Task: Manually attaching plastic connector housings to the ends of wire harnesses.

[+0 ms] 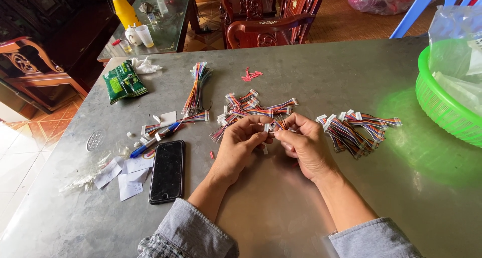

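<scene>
Left hand (240, 145) and right hand (304, 143) together above the metal table (281, 202), fingertips almost touching. Between them a short wire harness (277, 124), multicoloured, with small white connectors at the ends. Left fingers pinched narrow on one white connector; right fingers closed on the other end of the same harness. Harness held just above the table, in the middle, between two piles.

Behind the hands, a loose pile (253, 110) of the same harnesses, spread out flat. To the right, just beside the right hand, a second pile (354, 130), more tidy, connectors pointing up and to the right. Further back left, a long bundle (196, 87) of coloured wires, tied near the top. Near it, some red scraps (251, 75).

On the left side: a black phone (166, 171) lying face up, a blue pen (143, 148) just beside its upper corner, white paper slips (125, 175) near its left edge, and small white connector pieces scattered around. Further back, a green packet (123, 83) and a crumpled white tissue (145, 65) touching it.

At the right edge, a green basket (442, 107) with clear plastic bags inside, partly out of view. Grey sleeves on both forearms.
</scene>
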